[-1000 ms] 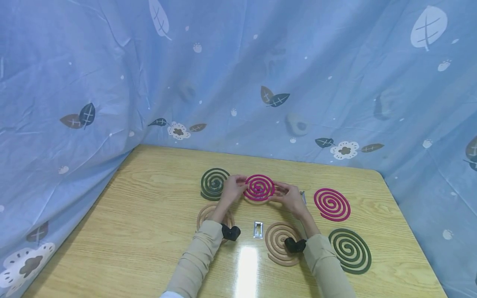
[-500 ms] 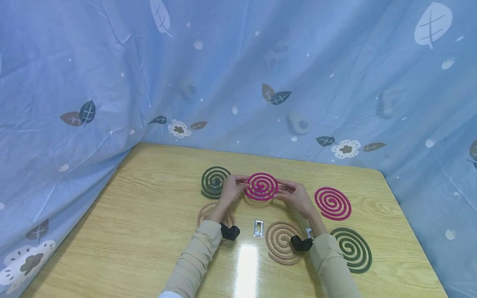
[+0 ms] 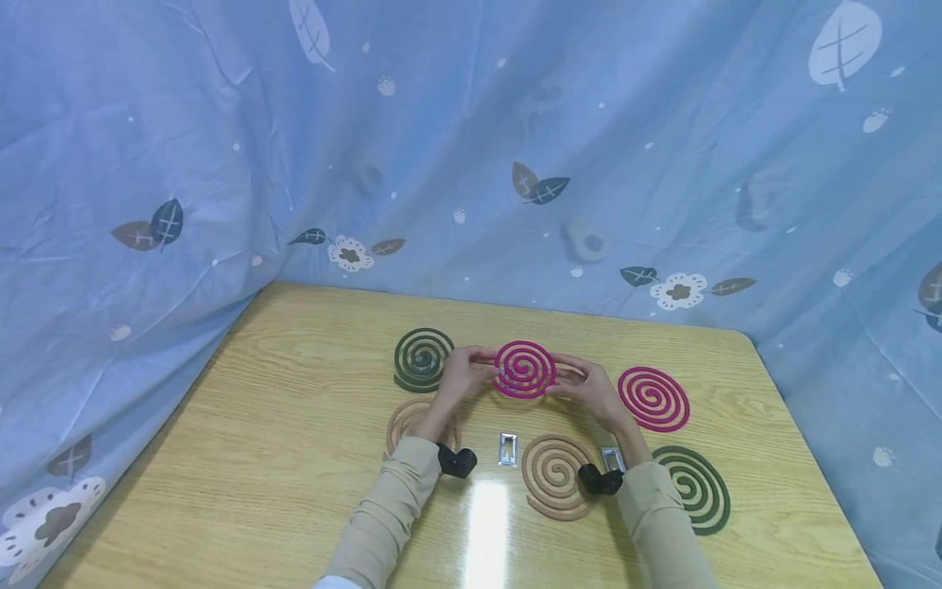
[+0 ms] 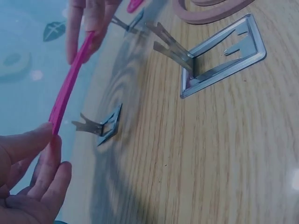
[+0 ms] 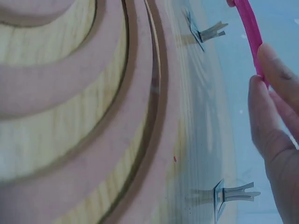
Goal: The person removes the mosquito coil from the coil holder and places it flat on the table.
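Observation:
A pink mosquito coil (image 3: 521,368) is held between both hands above the far middle of the table. My left hand (image 3: 462,375) pinches its left edge between thumb and fingers, and my right hand (image 3: 594,393) pinches the right edge. Edge-on, the pink coil (image 4: 70,84) shows as a thin strip tilted in the left wrist view, well above the wood. Below it stands a small metal coil stand (image 4: 110,126) with a forked upright prong. A nearer metal stand (image 4: 257,46) also has its prong raised.
A dark green coil (image 3: 398,380) lies at the left, a tan coil (image 3: 393,421) partly under the left forearm. Another tan coil (image 3: 531,483) is near the right wrist. Further right are a second pink coil (image 3: 653,397), a green coil (image 3: 723,499) and a metal stand (image 3: 612,460).
Both hands have shifted slightly to the right with the pink coil, the right hand a little more. A stand by the right forearm has come into sight.

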`<control>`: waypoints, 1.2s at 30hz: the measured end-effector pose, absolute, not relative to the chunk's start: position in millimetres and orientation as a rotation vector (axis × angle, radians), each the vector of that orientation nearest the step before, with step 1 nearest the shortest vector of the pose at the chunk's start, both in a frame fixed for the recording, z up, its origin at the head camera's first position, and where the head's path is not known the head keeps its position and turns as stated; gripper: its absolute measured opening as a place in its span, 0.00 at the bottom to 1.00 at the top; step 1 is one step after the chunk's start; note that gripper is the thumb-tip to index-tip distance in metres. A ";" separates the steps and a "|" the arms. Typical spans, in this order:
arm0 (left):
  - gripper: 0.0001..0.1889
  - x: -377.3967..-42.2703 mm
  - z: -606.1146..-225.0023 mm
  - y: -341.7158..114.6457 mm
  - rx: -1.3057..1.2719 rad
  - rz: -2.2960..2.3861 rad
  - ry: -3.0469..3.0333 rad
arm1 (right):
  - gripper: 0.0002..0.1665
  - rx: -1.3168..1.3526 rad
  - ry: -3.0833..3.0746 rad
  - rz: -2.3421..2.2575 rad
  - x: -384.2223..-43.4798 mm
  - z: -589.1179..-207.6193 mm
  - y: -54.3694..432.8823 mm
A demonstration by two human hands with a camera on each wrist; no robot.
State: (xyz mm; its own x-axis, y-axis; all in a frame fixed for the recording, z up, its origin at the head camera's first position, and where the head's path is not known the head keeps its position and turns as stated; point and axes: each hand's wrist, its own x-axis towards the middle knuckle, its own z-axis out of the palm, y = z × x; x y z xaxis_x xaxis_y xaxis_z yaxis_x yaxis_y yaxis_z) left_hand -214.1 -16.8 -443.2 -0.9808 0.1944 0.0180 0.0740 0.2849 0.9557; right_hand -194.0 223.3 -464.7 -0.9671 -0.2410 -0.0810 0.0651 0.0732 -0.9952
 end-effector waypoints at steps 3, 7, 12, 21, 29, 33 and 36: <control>0.17 -214.1 -443.7 -15.8 0.246 1.802 2.416 | 0.36 -0.164 2.138 -1.994 -193.6 -466.4 225.4; 0.16 -213.9 -446.4 -14.2 0.259 1.794 2.419 | 0.35 -0.166 2.181 -1.976 -192.0 -467.1 228.9; 0.15 -210.9 -448.2 -10.3 0.263 1.817 2.389 | 0.33 -0.193 2.227 -1.949 -190.0 -467.1 233.7; 0.14 -204.3 -447.7 -4.3 0.302 1.832 2.395 | 0.31 -0.165 2.329 -1.876 -186.3 -467.4 242.3; 0.14 -202.0 -454.2 3.5 0.321 1.827 2.402 | 0.31 -0.151 2.375 -1.845 -181.8 -466.7 248.7; 0.14 -200.7 -455.7 8.7 0.312 1.848 2.408 | 0.31 -0.161 2.373 -1.840 -179.6 -467.5 252.7; 0.15 -199.2 -455.9 11.9 0.294 1.854 2.389 | 0.31 -0.170 2.372 -1.829 -177.7 -467.8 255.9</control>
State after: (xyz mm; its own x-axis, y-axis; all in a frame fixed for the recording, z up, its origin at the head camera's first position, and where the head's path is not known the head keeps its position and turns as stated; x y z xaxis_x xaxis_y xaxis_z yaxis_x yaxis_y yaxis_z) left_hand -199.2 11.9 -455.9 -0.9760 0.2148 0.0368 0.0890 0.2384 0.9671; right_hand -177.7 255.9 -467.8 -0.9836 -0.1754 -0.0427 -0.0033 0.2538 -0.9673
